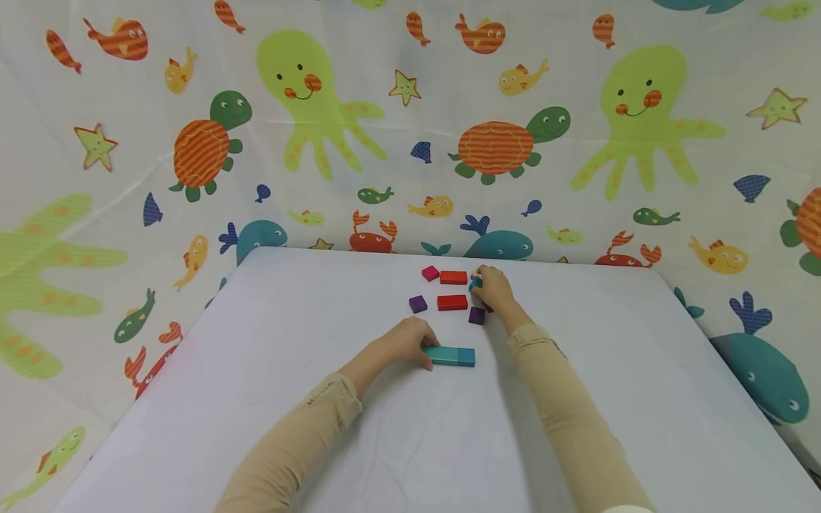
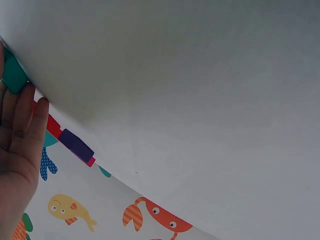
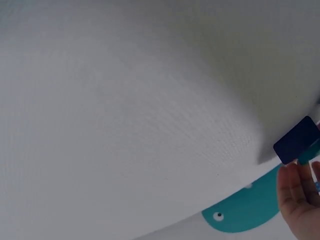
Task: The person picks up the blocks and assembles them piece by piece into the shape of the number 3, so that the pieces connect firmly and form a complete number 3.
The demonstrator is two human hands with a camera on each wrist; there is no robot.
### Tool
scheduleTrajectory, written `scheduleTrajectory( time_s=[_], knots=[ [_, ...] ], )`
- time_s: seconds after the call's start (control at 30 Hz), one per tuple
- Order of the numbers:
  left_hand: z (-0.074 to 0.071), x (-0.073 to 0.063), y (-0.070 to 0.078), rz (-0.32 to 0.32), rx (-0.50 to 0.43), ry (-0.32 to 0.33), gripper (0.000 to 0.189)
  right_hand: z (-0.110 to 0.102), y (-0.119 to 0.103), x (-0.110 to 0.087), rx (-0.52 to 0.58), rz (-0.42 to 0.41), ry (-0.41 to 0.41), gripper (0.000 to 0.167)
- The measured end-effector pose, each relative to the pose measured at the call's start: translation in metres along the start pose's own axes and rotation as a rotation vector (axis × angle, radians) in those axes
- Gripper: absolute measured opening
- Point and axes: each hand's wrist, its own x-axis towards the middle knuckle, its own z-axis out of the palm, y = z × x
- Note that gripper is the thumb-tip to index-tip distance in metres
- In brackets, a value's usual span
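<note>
My left hand (image 1: 410, 340) grips the left end of a long teal block (image 1: 444, 355) between thumb and fingers. A blue block (image 1: 466, 358) lies end to end with it on the right. In the left wrist view the teal block (image 2: 14, 75) shows at the fingertips. Farther back, my right hand (image 1: 497, 288) pinches a small blue block (image 1: 475, 283), partly hidden by the fingers. Just in front of that hand is a purple block (image 1: 477, 315); in the right wrist view a dark purple block (image 3: 297, 140) shows close to the fingertips.
Two red blocks (image 1: 452, 303) lie one behind the other left of the right hand. To their left are another purple block (image 1: 418, 304) and a pink block (image 1: 430, 273). The white table (image 1: 256, 342) ends at a curtain (image 1: 359, 142) printed with sea animals.
</note>
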Motion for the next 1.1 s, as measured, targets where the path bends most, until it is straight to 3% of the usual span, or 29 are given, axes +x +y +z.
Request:
scheduleTrajectory(
  time_s=[0.3,0.63,1.1],
  knots=[
    [-0.002,0.002,0.003,-0.004,0.007,-0.001,0.038,-0.008,0.002,-0.006,0.046,0.012,0.049,0.040],
    [0.000,0.003,-0.001,0.012,0.001,0.005,0.038,-0.019,0.001,-0.015,0.077,-0.035,0.068,0.035],
    [0.000,0.003,-0.002,0.025,-0.007,0.010,0.038,-0.030,-0.004,-0.035,0.125,-0.045,0.048,0.038]
  ],
)
